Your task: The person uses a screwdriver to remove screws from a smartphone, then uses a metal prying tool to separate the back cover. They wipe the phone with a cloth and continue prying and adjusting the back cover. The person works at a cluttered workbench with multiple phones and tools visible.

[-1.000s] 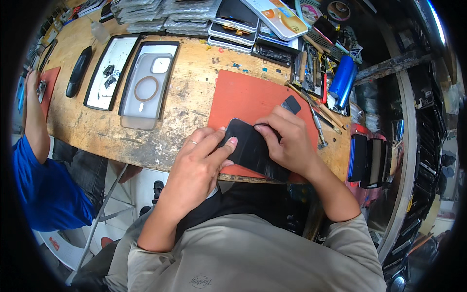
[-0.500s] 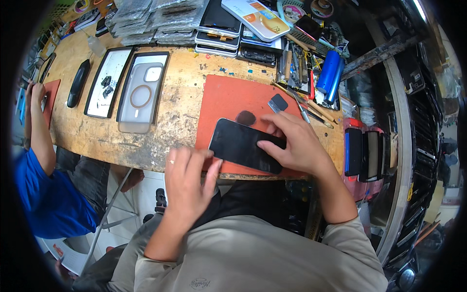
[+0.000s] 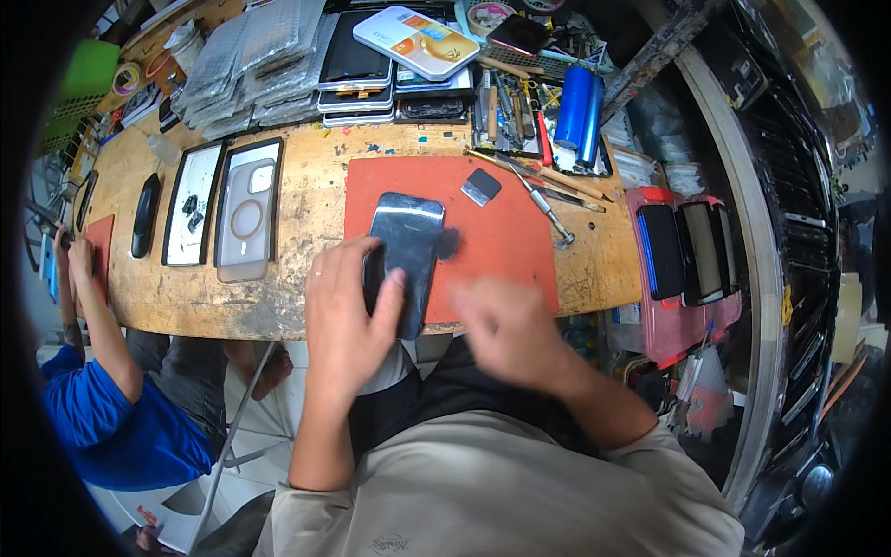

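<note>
1. One table (image 3: 311, 200), of worn, scratched wood with dark stains along its near edge.
2. One mat (image 3: 510, 251), flat, smooth and orange-red, with straight sides.
3. Two bare hands. The left hand (image 3: 348, 302) grasps the phone's left side, thumb on the glass, other fingers by the edge. The right hand (image 3: 509, 330) is motion-blurred above the mat's near part; its fingers look bent, but I cannot tell whether they hold anything.
4. One translucent grey case (image 3: 246, 223) with a brownish ring, left of the mat.
5. One black phone (image 3: 408, 223), a glossy, round-cornered slab on the left part of the mat.
6. Two shiny blue cylinders (image 3: 571, 111), side by side at the far right.
7. One slim metal screwdriver (image 3: 548, 209), right of the mat's far part.
8. One small dark square (image 3: 482, 187) with a pale strip, at the mat's far side.
9. One dark round disc (image 3: 447, 244), just right of the phone.
</note>
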Motion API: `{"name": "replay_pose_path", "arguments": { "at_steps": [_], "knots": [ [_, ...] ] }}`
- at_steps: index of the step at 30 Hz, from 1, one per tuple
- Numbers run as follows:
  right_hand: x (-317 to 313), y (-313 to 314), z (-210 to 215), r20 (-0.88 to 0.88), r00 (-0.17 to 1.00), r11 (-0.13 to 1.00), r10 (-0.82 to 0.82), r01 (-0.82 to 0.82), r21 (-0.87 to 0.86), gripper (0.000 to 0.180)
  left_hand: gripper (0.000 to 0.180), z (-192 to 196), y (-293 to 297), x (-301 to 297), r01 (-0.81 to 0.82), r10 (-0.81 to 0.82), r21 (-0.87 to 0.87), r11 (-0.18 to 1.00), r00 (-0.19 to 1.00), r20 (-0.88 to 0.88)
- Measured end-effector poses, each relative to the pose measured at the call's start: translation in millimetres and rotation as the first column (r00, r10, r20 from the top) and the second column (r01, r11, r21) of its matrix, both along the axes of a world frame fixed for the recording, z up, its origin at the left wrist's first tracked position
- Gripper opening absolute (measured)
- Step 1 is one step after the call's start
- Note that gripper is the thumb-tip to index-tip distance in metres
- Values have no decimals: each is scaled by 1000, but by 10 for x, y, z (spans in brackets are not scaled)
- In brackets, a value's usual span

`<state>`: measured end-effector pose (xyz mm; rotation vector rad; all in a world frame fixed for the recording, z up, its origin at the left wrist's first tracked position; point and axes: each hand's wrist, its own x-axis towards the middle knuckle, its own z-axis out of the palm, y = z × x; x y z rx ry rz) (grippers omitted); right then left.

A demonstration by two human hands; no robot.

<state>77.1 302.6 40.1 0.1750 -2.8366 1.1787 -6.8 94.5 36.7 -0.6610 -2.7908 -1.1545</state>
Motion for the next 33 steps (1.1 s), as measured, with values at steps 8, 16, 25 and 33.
{"name": "replay_pose_path", "arguments": {
  "at_steps": [8, 16, 25, 33],
  "knots": [
    [-1044, 569, -302, -326, 914, 830, -241, 369, 419, 30, 82, -71, -213, 129, 122, -130, -68, 990, 984, -123],
    [-808, 365, -195, -328, 931, 987, -161, 159, -31, 13, 87, -289, -602, 171, 57, -63, -38, 998, 980, -188],
    [-925, 199, -266, -180, 964, 963, -194, 152, -225, 13, 91, -367, -630, 146, 33, -51, -88, 996, 974, -223],
    [-895, 184, -255, -213, 960, 974, -183, 147, -173, 14, 93, -419, -628, 110, 49, -70, -79, 996, 956, -283]
  ]
}}
